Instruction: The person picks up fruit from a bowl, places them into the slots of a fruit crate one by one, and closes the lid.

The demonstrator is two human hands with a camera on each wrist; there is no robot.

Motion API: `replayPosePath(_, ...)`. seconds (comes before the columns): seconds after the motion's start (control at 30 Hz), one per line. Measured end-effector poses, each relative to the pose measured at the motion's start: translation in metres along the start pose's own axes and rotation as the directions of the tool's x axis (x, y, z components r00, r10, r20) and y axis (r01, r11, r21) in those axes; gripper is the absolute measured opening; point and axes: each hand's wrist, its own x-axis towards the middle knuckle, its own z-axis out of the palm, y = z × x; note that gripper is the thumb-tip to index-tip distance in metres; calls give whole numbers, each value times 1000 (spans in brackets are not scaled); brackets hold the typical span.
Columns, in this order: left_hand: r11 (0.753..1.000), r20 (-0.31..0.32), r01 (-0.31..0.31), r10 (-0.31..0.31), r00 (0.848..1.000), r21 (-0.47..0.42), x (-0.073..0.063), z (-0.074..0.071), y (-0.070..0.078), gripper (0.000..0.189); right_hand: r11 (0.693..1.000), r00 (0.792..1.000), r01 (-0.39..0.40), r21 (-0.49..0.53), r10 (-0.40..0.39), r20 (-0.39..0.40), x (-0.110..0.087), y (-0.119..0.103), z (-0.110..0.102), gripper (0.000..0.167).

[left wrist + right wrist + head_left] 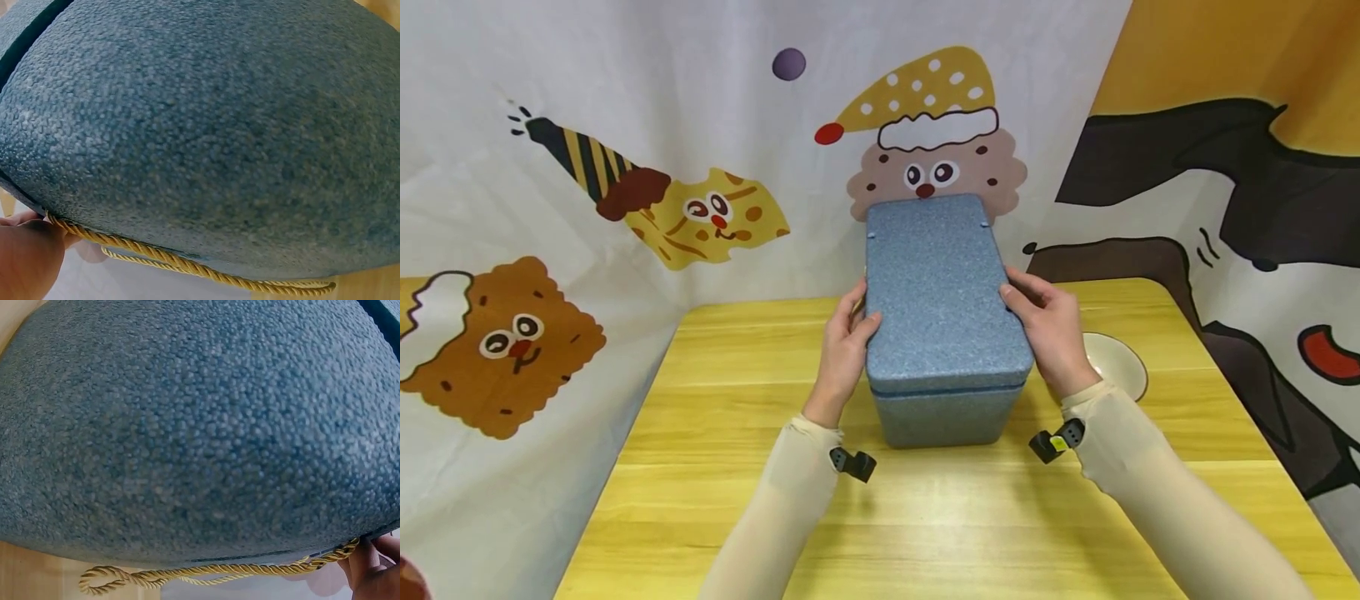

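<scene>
A blue-grey foam box stands on the table with its lid on top; a thin dark seam runs between the two. My left hand grips the lid's left edge, thumb on its top. On the opposite edge, my right hand holds the lid the same way. A twisted gold cord hangs along the box side by the left fingers in the left wrist view. Another gold cord runs along the other side in the right wrist view. The head view hides most fingertips behind the lid edges.
A pale bowl sits right of the box, partly behind my right wrist. The wooden table ends at a cartoon-printed cloth hanging behind the box, with more of it on both sides.
</scene>
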Motion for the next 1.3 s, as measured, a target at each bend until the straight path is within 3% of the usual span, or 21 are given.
replayPosePath(0.27, 998, -21, -61, 61, 998, -11, -3, 0, -5, 46, 997, 1000, 22, -67, -22, 4, 1, 3, -1, 46)
replayPosePath(0.57, 993, -35, -101, 103, 994, 56, -4, 2, -7, 45, 999, 999, 31, -27, -32, -5, -1, 10, 0, 46)
replayPosePath(0.97, 999, 2, -50, 50, 999, 20, -5, 3, -7, 48, 1000, 1000, 16, -4, -16, -6, -4, 12, 0, 44)
replayPosePath(1.3, 1000, -27, -18, 19, 999, 25, -7, 4, -7, 48, 1000, 1000, 22, -15, -22, -11, -4, 14, 1, 43)
